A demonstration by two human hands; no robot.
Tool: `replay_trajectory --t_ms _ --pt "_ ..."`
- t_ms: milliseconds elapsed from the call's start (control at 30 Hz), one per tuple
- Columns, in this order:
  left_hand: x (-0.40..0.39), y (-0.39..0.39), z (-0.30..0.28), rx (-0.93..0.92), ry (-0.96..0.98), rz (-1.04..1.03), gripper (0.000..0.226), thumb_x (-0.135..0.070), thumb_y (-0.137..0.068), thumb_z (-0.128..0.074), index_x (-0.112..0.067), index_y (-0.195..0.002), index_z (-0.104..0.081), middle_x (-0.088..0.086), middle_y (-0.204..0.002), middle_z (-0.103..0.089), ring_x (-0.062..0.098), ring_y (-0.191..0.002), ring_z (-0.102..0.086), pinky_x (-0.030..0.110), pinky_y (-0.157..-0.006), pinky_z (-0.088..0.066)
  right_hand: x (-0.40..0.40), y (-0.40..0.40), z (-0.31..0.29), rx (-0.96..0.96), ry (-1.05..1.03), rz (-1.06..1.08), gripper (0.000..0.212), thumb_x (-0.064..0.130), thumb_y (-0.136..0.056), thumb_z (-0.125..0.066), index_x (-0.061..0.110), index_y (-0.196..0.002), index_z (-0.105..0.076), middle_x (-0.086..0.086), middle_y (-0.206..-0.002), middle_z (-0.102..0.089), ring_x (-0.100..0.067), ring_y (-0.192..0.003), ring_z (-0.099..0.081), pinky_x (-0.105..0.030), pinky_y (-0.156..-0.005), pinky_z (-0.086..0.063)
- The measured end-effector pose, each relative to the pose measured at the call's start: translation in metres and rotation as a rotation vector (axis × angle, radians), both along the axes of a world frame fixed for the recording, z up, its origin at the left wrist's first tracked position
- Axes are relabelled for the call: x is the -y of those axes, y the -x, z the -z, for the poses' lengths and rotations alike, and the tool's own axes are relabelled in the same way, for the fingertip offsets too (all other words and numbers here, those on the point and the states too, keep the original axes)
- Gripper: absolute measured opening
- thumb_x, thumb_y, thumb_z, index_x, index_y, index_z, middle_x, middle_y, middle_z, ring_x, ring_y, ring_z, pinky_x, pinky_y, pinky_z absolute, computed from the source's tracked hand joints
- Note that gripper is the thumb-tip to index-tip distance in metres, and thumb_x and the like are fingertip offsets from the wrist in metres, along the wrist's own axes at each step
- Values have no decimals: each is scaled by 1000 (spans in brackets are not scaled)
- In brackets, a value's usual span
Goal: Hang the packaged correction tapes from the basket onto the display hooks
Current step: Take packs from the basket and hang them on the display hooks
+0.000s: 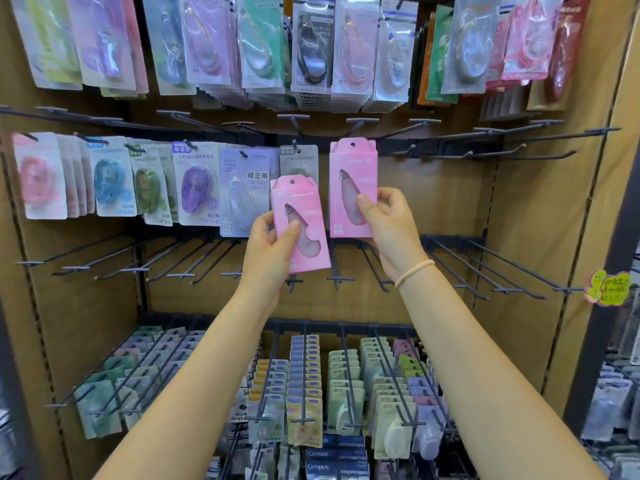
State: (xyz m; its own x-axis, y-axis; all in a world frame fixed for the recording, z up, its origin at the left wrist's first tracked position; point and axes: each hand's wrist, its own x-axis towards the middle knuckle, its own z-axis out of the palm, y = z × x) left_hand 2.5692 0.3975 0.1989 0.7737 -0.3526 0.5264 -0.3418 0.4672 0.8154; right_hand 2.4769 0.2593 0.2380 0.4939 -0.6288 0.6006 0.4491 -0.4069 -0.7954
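- Head view — the right hand (388,225) pinches a tall pink cardboard correction-tape pack (353,188) by its lower right edge, thumb on the front face and fingers curled behind; the grip is closed on the pack, which stands upright with its long axis running 12 to 6 o'clock.
- The punched hang hole at the pack's top sits at 12 o'clock from the grip, near the tip of a dark metal display hook (360,128) in the middle row; whether the hole is already threaded on a prong I cannot tell.
- The left hand (273,244) holds a second pink correction-tape pack (301,225), thumb across the front, fingers wrapped behind; this pack leans with its top toward 11 o'clock and lies lower, at about 8 o'clock from the first.
- The right hand is the nearer to the bare hooks, which stretch from 12 round to 3 o'clock of it — so the coming move looks to be its own: line up hole and prong along the pack's long axis, then push back.
- At 9 o'clock hang rows of clear-fronted tape packs in pink, blue, green and purple (195,185); the basket is not in view.
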Motion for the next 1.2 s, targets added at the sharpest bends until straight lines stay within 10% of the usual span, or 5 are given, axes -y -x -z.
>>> replay_trajectory --t_ms 600,900,1067,1200 --pt "9 -12 -2 18 -4 4 29 -22 -103 -61 -20 -130 -51 -7 -111 -72 2 -88 -73 18 -66 -56 19 -23 2 -34 -36 165 33 32 -99 -62 9 -121 -54 0 -105 -64 -9 -91 -60 -20 -68 -46" --pt "9 -14 -4 17 -15 30 26 -22 -102 -63 -20 -126 -53 -1 -114 -71 10 -95 -72 20 -69 -57 35 -42 -1 -245 -137 144 44 45 -94 -65 6 -114 -58 -9 -113 -67 -27 -101 -67 -39 -74 -63" --pt "8 -14 -7 28 -3 102 21 -22 -100 -66 -27 -118 -58 4 -116 -71 15 -99 -72 25 -73 -59 26 -12 12 -159 101 398 41 46 -93 -67 14 -114 -51 -2 -112 -56 -18 -100 -57 -25 -76 -47" --pt "13 -6 -15 79 -24 172 27 -20 -98 -68 -20 -125 -63 7 -112 -75 20 -98 -75 34 -78 -62 4 10 13 -61 179 182 23 39 -99 -59 20 -112 -60 3 -107 -66 -13 -97 -64 -19 -72 -49"
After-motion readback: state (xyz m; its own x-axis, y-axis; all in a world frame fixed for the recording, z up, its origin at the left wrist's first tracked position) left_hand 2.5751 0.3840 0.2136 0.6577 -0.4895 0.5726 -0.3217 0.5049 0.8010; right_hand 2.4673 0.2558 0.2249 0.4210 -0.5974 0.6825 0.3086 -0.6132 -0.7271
